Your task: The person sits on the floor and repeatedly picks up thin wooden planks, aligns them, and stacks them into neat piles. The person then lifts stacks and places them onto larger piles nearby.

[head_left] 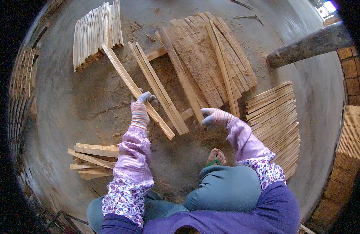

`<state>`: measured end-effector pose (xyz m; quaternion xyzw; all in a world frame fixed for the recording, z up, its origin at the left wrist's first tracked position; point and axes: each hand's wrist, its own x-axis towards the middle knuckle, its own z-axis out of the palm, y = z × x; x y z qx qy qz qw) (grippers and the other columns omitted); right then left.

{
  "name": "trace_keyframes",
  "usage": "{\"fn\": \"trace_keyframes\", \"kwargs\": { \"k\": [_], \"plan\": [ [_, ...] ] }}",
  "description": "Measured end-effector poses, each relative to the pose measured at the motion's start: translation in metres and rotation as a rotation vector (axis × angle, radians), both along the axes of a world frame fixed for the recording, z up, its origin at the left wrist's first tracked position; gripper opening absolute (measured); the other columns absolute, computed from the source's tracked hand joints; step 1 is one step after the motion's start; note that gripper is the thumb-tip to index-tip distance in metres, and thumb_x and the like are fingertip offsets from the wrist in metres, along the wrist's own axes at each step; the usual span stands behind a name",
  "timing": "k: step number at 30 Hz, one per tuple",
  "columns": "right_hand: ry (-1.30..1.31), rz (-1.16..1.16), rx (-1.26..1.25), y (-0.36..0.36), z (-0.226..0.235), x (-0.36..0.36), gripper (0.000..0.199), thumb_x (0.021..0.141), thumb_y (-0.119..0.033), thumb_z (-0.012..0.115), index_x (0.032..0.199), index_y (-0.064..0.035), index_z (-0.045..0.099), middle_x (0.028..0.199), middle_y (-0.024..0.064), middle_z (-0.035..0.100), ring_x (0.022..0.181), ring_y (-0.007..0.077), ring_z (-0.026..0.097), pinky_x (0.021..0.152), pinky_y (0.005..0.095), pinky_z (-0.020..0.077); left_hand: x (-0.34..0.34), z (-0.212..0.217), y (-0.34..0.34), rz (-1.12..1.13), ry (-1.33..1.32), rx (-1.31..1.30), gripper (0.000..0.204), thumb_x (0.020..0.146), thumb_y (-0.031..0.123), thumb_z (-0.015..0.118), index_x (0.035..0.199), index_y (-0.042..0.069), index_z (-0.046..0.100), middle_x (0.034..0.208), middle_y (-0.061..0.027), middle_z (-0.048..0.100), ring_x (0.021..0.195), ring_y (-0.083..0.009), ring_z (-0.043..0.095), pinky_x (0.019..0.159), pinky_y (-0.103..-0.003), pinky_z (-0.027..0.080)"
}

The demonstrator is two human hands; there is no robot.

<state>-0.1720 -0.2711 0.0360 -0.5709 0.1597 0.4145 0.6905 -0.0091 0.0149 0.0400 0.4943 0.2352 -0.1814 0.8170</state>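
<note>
My left hand (144, 102), in a striped glove with grey fingers, is closed around a long wooden strip (123, 74). The strip slants from the upper left down toward the middle, its far end over a neat stack of pale strips (97, 33). Just right of it lie two strips side by side (159, 87). My right hand (217, 116), gloved alike, has its fingers stretched out and apart beside the lower end of a darker plank (182, 74); nothing shows in its grasp. Beyond it, sawdust-covered boards (195, 54) lie with a loose strip (223, 70) across them.
A layered stack of strips (275, 128) sits at my right, and a loose pile (95, 160) lies by my left forearm. A thick grey post (308, 45) stands at the far right. More stacked wood (349, 132) lines the right edge. My sandalled foot (216, 157) rests on the dusty floor.
</note>
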Motion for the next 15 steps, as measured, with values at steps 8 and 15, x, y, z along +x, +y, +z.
{"fn": "trace_keyframes", "kwargs": {
  "k": [8, 15],
  "plan": [
    [-0.231, -0.033, -0.043, 0.057, 0.028, 0.005, 0.071, 0.086, -0.013, 0.072, 0.148, -0.0068, 0.038, 0.139, 0.0109, 0.054, 0.128, 0.0199, 0.049, 0.107, 0.0387, 0.0423, 0.004, -0.009, 0.02, 0.017, -0.011, 0.014, 0.046, 0.08, -0.003, 0.069, 0.121, 0.006, 0.048, 0.09, -0.0125, 0.061, 0.067, -0.0262, 0.066, 0.056, -0.04, 0.06],
    [-0.869, -0.472, -0.657, -0.025, 0.14, 0.222, 0.074, 0.085, -0.021, 0.071, 0.147, -0.0059, 0.035, 0.14, 0.0208, 0.049, 0.125, 0.0299, 0.051, 0.104, 0.0408, 0.0443, -0.003, -0.011, 0.011, -0.014, -0.025, 0.019, 0.052, 0.079, -0.001, 0.07, 0.124, 0.005, 0.045, 0.089, -0.0128, 0.061, 0.067, -0.026, 0.066, 0.054, -0.038, 0.058]
  ]
}}
